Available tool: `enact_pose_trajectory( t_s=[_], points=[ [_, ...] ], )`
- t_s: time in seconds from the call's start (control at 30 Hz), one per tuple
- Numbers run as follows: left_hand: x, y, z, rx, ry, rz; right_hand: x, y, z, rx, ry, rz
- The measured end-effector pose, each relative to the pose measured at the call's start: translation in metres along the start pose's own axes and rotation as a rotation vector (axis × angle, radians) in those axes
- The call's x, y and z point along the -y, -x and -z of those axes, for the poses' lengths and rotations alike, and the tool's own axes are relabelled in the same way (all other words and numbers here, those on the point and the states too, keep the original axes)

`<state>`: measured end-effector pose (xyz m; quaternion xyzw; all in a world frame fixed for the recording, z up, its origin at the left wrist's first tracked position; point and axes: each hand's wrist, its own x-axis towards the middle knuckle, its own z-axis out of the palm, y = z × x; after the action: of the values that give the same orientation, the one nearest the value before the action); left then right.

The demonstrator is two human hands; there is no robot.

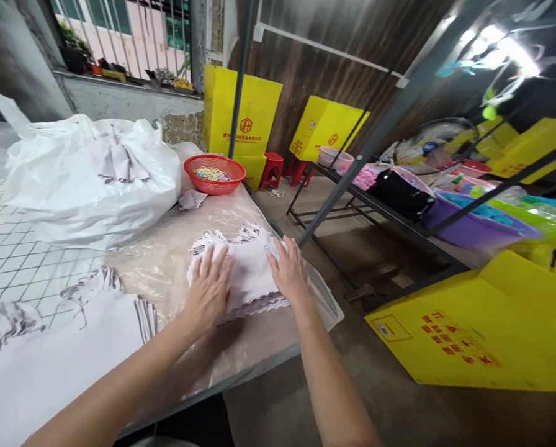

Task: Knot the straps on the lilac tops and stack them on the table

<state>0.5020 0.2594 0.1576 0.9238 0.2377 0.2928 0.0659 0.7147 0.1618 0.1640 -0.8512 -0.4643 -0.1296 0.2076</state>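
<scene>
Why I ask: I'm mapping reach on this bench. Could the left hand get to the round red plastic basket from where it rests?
Probably yes. The left hand lies flat on the white cloth stack; between it and the round red plastic basket is only bare plastic-covered table and a small cloth scrap.

1. The left hand (209, 287) is lying flat, fingers spread, on a stack of white cloths (245, 273).
2. The right hand (288, 270) is pressing the stack's right edge.
3. A red basket (215, 174) is sitting behind, beside a white plastic bag (92, 177) on the table (241, 347).
</scene>
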Motion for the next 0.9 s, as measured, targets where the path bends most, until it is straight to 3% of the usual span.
enact_pose_trajectory(
  t_s=[0.1,0.2,0.37,0.5,0.57,0.63,0.7,0.8,0.9],
  points=[
    [0.001,-0.017,-0.021,0.181,-0.075,0.026,0.008,-0.002,-0.019,0.126,0.044,-0.020],
    [0.006,-0.022,-0.031,0.262,-0.073,0.055,0.005,-0.003,-0.030,0.150,0.077,-0.037],
    [0.002,-0.019,-0.029,0.238,0.031,0.087,-0.006,-0.009,-0.034,0.079,0.076,0.008],
    [0.014,-0.003,-0.012,0.119,0.164,0.122,-0.001,-0.004,-0.029,-0.188,-0.028,0.103],
    [0.036,0.023,0.009,0.045,0.165,0.151,0.017,0.014,-0.024,-0.335,-0.132,0.160],
    [0.067,0.065,0.039,-0.016,0.100,0.220,0.050,0.045,-0.020,-0.341,-0.253,0.215],
    [0.102,0.121,0.074,-0.093,-0.028,0.394,0.095,0.083,-0.024,-0.191,-0.422,0.289],
    [0.143,0.212,0.123,-0.157,-0.244,0.680,0.166,0.130,-0.043,0.145,-0.609,0.356],
    [0.157,0.282,0.158,-0.194,-0.344,0.911,0.212,0.149,-0.065,0.276,-0.584,0.334]
  ],
)
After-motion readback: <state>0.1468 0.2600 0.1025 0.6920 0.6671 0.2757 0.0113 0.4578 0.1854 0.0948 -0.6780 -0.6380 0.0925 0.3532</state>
